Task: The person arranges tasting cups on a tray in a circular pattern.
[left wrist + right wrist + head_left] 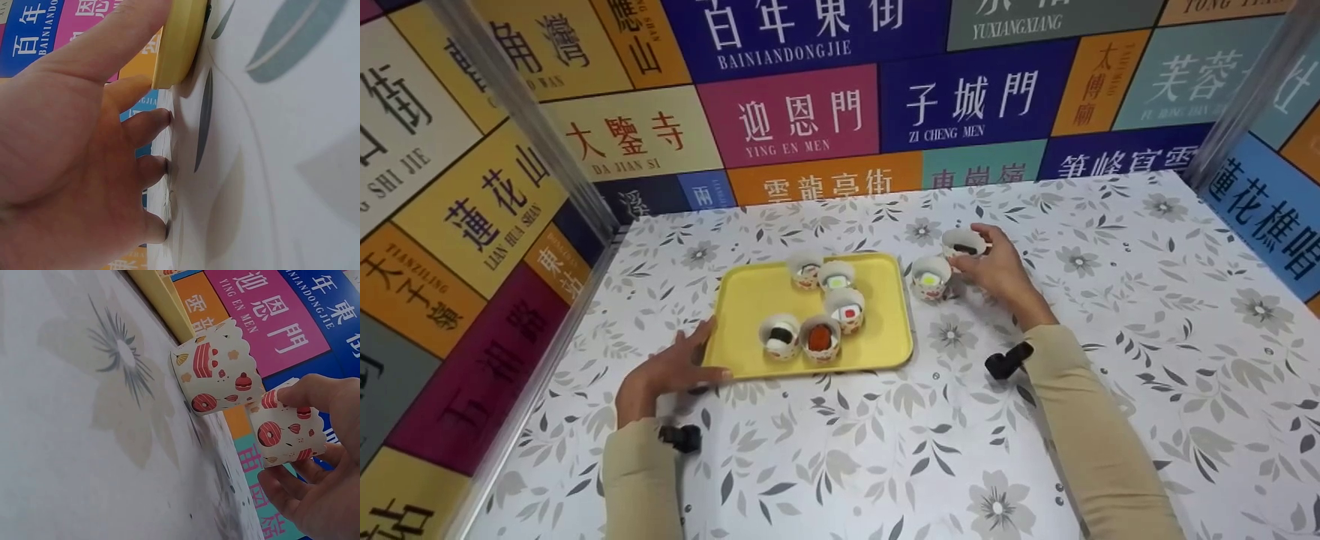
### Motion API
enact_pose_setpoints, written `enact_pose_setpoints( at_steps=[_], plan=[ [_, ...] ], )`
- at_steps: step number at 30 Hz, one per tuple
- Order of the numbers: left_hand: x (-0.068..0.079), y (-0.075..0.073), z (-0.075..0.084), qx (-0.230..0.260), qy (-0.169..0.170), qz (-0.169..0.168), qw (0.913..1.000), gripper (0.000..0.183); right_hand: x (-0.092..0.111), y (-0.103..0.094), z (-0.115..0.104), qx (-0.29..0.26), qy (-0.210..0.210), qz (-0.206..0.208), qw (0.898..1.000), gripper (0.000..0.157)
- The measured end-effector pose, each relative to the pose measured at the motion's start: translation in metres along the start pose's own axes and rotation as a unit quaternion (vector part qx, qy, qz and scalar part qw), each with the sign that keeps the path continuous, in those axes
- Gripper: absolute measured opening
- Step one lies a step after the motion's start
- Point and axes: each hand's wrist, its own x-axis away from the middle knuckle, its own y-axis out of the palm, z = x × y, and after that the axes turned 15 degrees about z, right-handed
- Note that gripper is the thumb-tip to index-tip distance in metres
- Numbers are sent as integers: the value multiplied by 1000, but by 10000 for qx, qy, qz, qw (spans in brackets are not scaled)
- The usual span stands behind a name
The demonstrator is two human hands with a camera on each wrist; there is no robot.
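My right hand point(1003, 271) pinches a paper baking cup point(962, 237) by its sides, thumb at the front; something dark lies inside. Another baking cup point(928, 289), with a yellow-and-white piece in it, stands between that cup and the tray. The right wrist view shows the held cup point(278, 433) printed with cakes and doughnuts and the standing cup point(219, 374) beside it. At the front left corner of the yellow tray point(742, 289), my left hand point(667, 375) touches the rim with spread fingers. Its lower fingertips point(164, 169) rest on the tabletop in the left wrist view.
Several filled baking cups stand on the tray, including one with a black-banded piece point(781, 336) and one with an orange-red piece point(820, 339). A leaf-patterned cloth point(840, 457) covers the table. Panels with street names point(802, 112) rise behind and at both sides.
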Motion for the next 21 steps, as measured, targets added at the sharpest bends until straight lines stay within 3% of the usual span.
enact_pose_setpoints(
  at_steps=[13, 21],
  plan=[
    [-2, 3, 0, -121, -77, 17, 9999, 117, 6, -1, -14, 93, -296, 253, 9992, 79],
    [-1, 2, 1, -8, -46, 3, 10000, 116, 13, 0, -27, 201, -395, 198, 9988, 80]
  ],
)
